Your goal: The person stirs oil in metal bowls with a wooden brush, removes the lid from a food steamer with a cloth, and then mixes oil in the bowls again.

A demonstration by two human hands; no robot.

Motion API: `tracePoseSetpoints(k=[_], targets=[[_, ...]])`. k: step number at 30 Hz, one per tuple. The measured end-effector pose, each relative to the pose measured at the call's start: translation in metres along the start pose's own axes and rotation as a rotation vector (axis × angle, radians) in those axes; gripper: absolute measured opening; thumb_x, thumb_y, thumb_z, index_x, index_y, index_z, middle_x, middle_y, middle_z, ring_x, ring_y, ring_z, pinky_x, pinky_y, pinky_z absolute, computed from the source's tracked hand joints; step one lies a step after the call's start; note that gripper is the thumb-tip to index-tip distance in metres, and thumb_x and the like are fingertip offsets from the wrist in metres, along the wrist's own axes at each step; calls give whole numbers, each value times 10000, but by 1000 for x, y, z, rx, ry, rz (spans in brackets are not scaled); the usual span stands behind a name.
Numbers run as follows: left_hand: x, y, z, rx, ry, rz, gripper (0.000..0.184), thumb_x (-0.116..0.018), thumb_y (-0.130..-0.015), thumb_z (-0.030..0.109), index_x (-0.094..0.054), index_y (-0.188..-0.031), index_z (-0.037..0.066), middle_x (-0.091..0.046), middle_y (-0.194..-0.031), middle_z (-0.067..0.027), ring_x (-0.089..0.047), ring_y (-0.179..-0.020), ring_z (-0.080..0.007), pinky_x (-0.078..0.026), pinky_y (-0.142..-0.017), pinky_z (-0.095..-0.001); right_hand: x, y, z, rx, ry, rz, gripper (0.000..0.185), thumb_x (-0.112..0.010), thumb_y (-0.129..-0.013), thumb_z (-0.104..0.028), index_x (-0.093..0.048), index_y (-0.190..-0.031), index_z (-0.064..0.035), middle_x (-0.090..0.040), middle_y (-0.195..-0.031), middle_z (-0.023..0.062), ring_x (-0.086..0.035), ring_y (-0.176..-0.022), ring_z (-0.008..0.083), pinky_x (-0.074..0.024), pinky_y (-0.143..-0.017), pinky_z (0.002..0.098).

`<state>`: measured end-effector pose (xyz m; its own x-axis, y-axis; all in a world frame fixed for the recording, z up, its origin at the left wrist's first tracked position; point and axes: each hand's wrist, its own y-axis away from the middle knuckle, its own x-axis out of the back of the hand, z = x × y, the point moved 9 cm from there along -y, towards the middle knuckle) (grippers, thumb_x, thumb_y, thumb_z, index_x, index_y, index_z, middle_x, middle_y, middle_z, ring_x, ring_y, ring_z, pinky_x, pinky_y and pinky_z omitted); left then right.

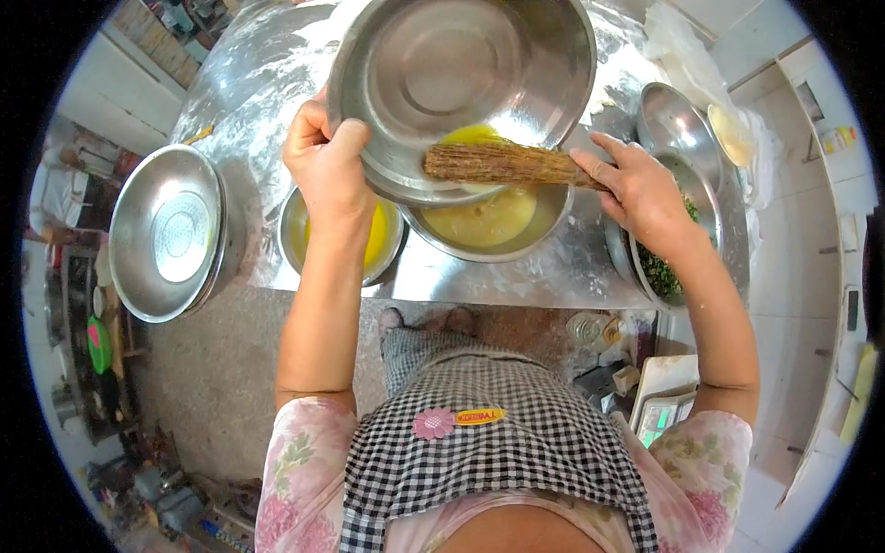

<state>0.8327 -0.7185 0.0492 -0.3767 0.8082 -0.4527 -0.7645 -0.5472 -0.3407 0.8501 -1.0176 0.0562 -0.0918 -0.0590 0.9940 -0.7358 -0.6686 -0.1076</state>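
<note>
My left hand (332,161) grips the rim of a large steel basin (406,55), which is tilted toward me over the bowls on the table. In my right hand (641,189) is a brown bundled-twig brush (502,164), its bristle end lying against the basin's lower inside wall. A little yellow liquid (472,135) shows beside the brush in the basin. Beneath the basin's near rim stands a steel bowl (544,235) holding pale yellow liquid (479,221). A smaller bowl (293,226) with deeper yellow liquid (376,235) sits left of it, partly hidden by my left wrist.
Stacked steel bowls (138,240) stand at the left. At the right, a bowl of chopped greens (659,272) sits near another steel bowl (678,120) and a plastic bag (682,41). White powder dusts the metal table (249,120). A scale (659,415) is below the table's edge.
</note>
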Motion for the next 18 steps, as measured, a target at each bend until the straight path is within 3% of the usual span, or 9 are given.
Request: tracePoseSetpoints(k=[1,3,4,5,7,9,11,15,18], targets=[[-2,0,4,-19,16,-15,255,-533,-638,-88,-365,-614,102,-533,-753,-11,-427,-688,-61,-372,-669,-193,0,-3,-3,3,7,5,607,-674,-706,-24,-555,-1279,-187,-508,-1320,165,-534,-1127,354,-452,-959,421],[21,-1,-3,86,-321,110,268,-542,-639,-69,-340,-611,107,-441,-693,14,-488,-750,-91,-374,-674,-212,-4,0,-6,-14,17,-14,600,-667,-706,-25,-559,-1274,-183,-517,-1303,171,-541,-1101,372,-459,-937,433],[33,-7,-16,-18,-347,75,282,-552,-639,-53,-321,-610,107,-391,-692,17,-519,-815,-124,-371,-666,-240,-3,-5,-10,12,21,12,596,-664,-706,-25,-561,-1272,-182,-522,-1294,174,-544,-1087,381,-462,-927,440],[32,-5,-17,58,-306,110,281,-552,-638,-52,-319,-611,103,-314,-693,19,-516,-851,-135,-375,-677,-257,-3,-5,-12,31,20,32,594,-664,-700,-26,-563,-1266,-175,-529,-1281,173,-549,-1060,389,-468,-903,445],[42,-4,-28,195,-163,181,273,-532,-637,-71,-320,-606,98,-556,-869,-38,-499,-875,-107,-371,-684,-231,-1,-10,-17,55,25,43,593,-667,-688,-30,-565,-1258,-160,-540,-1258,171,-559,-1011,399,-476,-868,452],[54,-11,-41,241,32,194,262,-515,-637,-86,-328,-600,93,-613,-1104,-124,-494,-870,-97,-370,-679,-220,6,-22,-26,61,32,16,595,-671,-680,-35,-566,-1253,-152,-549,-1238,169,-563,-991,396,-479,-854,449],[72,-20,-42,238,94,196,255,-508,-637,-95,-337,-594,90,-598,-1213,-174,-491,-848,-94,-371,-669,-216,13,-36,-38,60,28,-15,598,-673,-674,-37,-567,-1251,-151,-558,-1220,169,-565,-996,387,-479,-852,443],[101,-36,-5,151,107,187,256,-513,-633,-102,-345,-589,86,-591,-1226,-172,-488,-814,-92,-373,-665,-212,28,-53,-74,122,-56,32,599,-685,-670,-49,-566,-1249,-144,-601,-1134,144,-571,-953,353,-476,-828,441],[129,-40,19,114,6,259,258,-517,-640,-92,-349,-592,98,-597,-918,-37,-432,-697,-63,-338,-599,-210,23,-71,-91,59,-113,-92,578,-676,-685,-49,-571,-1245,-146,-609,-1116,128,-573,-954,349,-470,-840,433]])
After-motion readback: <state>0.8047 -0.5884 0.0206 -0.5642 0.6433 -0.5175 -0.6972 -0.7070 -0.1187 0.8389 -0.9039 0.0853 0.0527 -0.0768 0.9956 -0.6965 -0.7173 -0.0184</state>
